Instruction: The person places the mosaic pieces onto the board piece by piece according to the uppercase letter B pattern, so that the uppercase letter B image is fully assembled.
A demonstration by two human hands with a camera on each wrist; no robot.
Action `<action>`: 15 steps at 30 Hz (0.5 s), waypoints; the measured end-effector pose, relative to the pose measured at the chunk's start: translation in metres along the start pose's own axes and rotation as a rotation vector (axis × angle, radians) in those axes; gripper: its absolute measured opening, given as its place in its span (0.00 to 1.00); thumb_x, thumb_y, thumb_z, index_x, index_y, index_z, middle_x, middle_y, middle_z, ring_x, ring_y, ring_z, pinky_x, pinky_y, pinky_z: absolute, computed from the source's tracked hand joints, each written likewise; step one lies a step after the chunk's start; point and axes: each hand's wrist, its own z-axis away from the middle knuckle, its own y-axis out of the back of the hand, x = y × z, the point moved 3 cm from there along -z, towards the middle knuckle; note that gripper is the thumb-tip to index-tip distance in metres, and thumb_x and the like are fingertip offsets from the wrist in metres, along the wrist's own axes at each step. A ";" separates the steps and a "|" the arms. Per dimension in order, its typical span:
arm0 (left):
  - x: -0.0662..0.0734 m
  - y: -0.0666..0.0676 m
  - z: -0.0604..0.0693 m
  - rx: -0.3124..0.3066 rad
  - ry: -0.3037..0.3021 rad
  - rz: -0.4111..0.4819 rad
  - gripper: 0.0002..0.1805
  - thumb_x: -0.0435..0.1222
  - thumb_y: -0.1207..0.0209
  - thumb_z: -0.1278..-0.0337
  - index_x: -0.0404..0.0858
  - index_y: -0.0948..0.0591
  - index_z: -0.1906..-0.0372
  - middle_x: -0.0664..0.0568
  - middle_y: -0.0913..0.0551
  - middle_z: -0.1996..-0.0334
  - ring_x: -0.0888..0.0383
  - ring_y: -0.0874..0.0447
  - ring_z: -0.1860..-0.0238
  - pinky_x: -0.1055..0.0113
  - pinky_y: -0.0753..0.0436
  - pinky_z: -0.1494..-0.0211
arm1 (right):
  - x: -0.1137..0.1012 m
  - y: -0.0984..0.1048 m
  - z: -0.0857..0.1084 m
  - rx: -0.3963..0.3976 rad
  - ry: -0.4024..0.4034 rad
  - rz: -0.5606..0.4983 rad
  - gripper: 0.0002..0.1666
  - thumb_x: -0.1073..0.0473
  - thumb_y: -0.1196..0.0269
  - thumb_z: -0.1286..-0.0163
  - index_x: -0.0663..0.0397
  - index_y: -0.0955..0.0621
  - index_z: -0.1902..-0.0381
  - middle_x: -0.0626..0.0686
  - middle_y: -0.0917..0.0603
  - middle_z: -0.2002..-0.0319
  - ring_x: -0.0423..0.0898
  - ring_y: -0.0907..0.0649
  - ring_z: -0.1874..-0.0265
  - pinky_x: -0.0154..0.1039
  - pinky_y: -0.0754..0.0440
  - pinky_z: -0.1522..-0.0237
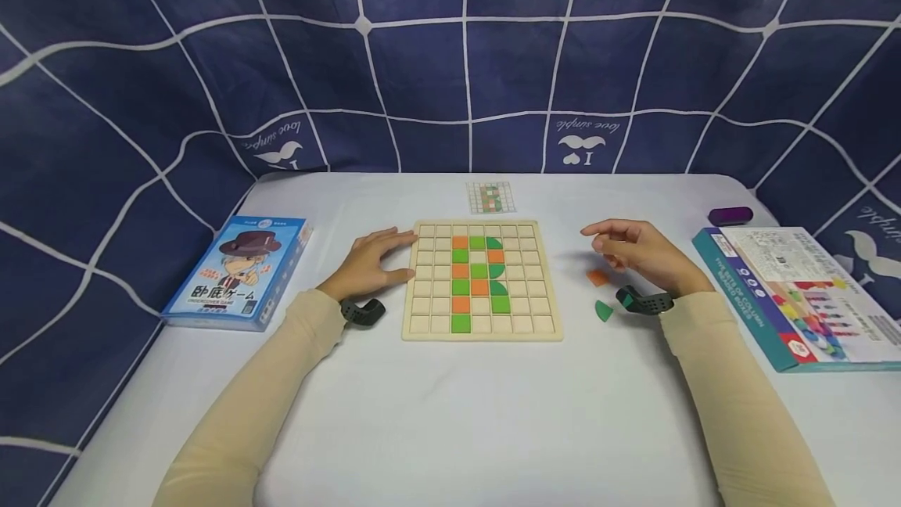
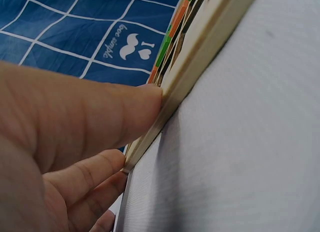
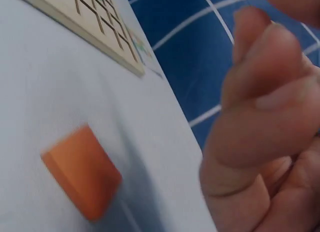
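Observation:
A wooden grid board [image 1: 432, 327] lies on the white table, with orange and green square tiles and dark green quarter-round tiles in its middle columns. My left hand [image 1: 376, 263] touches the board's left edge, thumb and fingertips against its side [image 2: 172, 99]. To the right of the board my right hand [image 1: 637, 250] hovers above the table, its fingers loosely bent, with nothing visible between them. Below it lies a loose orange square tile [image 1: 597, 278], also plain in the right wrist view as an orange tile [image 3: 85, 172]. Nearer the wrist is a green quarter-round tile [image 1: 603, 311].
Behind the board lies a small pattern card [image 1: 491, 198]. A blue game box [image 1: 235, 272] stands at the left. On the right are a teal-edged box [image 1: 809, 300] and a dark purple oblong case [image 1: 730, 216]. A navy checked cloth [image 1: 422, 61] hangs behind the table.

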 end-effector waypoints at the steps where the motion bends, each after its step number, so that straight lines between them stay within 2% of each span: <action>1: 0.000 -0.001 0.001 -0.002 0.000 -0.001 0.39 0.44 0.30 0.33 0.38 0.27 0.20 0.42 0.30 0.19 0.39 0.44 0.15 0.39 0.50 0.15 | 0.003 0.002 0.001 -0.007 -0.006 -0.004 0.12 0.63 0.36 0.19 0.43 0.11 0.45 0.48 0.21 0.69 0.44 0.25 0.71 0.34 0.25 0.70; 8: -0.003 -0.002 0.002 0.001 -0.004 0.006 0.39 0.44 0.30 0.33 0.38 0.26 0.20 0.42 0.30 0.19 0.39 0.44 0.15 0.39 0.51 0.15 | 0.024 0.016 0.002 -0.050 -0.034 -0.063 0.16 0.66 0.39 0.17 0.44 0.10 0.43 0.47 0.22 0.70 0.42 0.26 0.72 0.31 0.27 0.73; 15: -0.004 -0.002 0.000 0.004 -0.014 0.004 0.38 0.45 0.31 0.32 0.38 0.26 0.21 0.42 0.30 0.19 0.40 0.44 0.15 0.39 0.51 0.15 | 0.038 0.025 0.004 -0.035 -0.098 -0.046 0.18 0.65 0.37 0.18 0.35 0.09 0.47 0.45 0.22 0.72 0.39 0.27 0.78 0.28 0.29 0.77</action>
